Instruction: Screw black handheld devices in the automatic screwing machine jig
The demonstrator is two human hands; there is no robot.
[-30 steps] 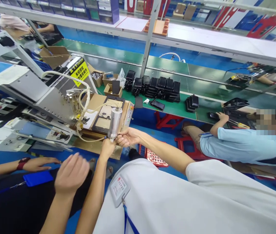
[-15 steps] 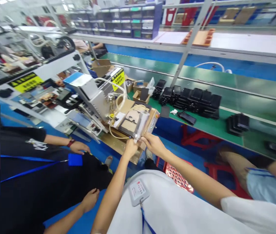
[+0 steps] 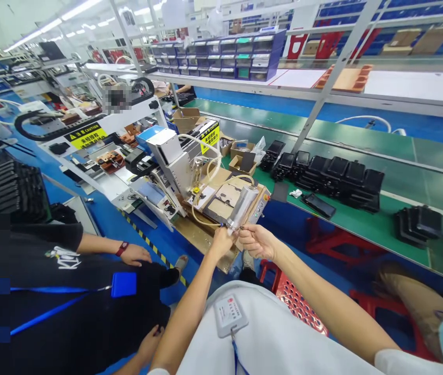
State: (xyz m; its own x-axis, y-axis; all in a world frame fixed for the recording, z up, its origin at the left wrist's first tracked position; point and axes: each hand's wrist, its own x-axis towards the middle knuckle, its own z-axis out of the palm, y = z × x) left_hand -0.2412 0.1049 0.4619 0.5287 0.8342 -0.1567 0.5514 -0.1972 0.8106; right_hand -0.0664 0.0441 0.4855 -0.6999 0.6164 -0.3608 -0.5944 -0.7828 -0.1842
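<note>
Brushed-steel cylindrical barrel (image 3: 242, 207) at 12 o'clock from the person's chest, tilted up: looks stiff, fairly light, slick. Left hand (image 3: 221, 242) and right hand (image 3: 256, 240) pinch its narrow lower end, nearly closed. Best held there, minding the thin pale tube (image 3: 206, 219).

The head-worn camera looks forward and down, close above the left hand (image 3: 221, 242) and right hand (image 3: 257, 241).

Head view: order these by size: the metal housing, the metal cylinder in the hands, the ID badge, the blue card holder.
Largest to smallest: the metal housing; then the metal cylinder and the ID badge, which look alike (badge nearer camera, so unranked); then the blue card holder.
</note>
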